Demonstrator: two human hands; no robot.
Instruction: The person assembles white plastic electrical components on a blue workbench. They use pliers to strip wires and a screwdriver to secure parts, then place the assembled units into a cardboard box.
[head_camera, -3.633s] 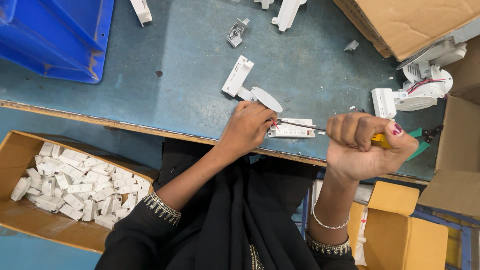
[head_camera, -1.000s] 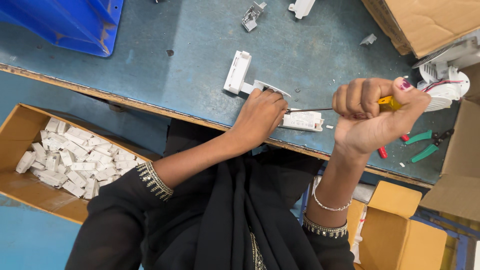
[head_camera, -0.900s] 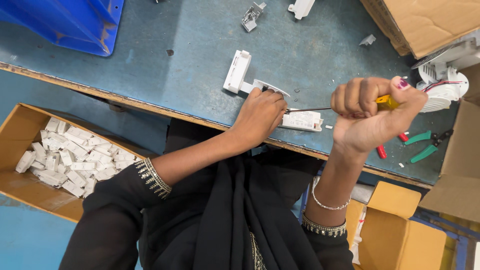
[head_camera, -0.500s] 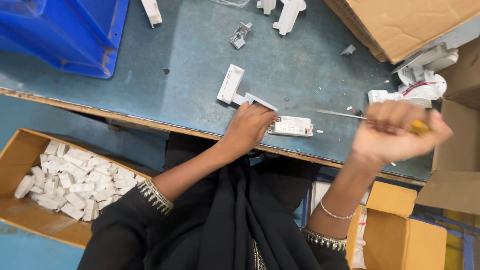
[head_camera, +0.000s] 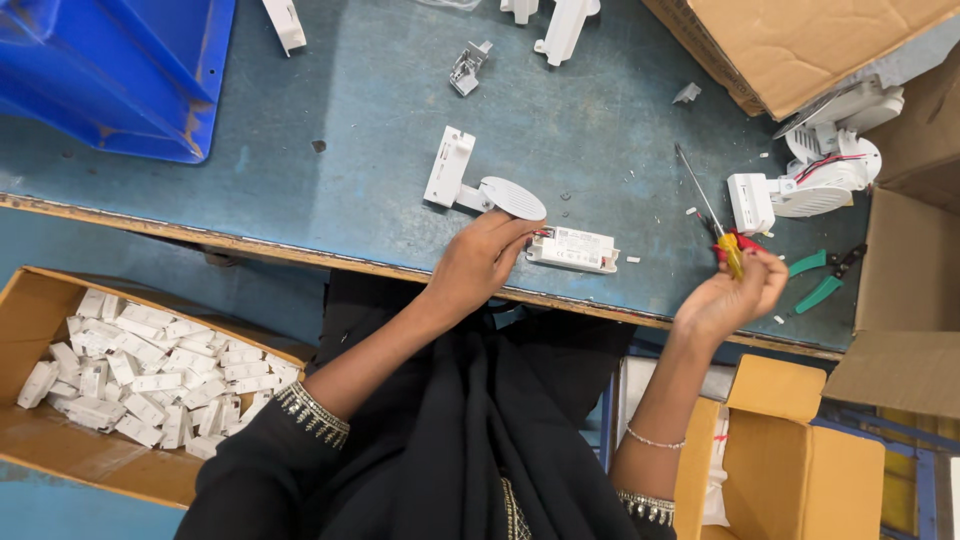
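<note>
**Screwdriver lifted off the white module, left hand holding the piece down**

Head view: the left hand rests at the near edge of the blue tabletop, its fingers curled down on the end of a small white rectangular module that joins a round white lamp head and its white bracket. The grip here is closed on the piece, pinning it flat. The right hand is raised just to the right, well apart from the module, with its fingers closed round the red-and-yellow handle of a screwdriver; the shaft points up and away, its tip touching nothing.

As a judgement, the driving step on this unit looks paused or done, since the tool is off the work; whether any screw is seated is too small to tell. 1 other lamp unit with loose wires lies to the right beside green-handled pliers. A cardboard box of many small white parts sits below the tabletop on the left.
</note>
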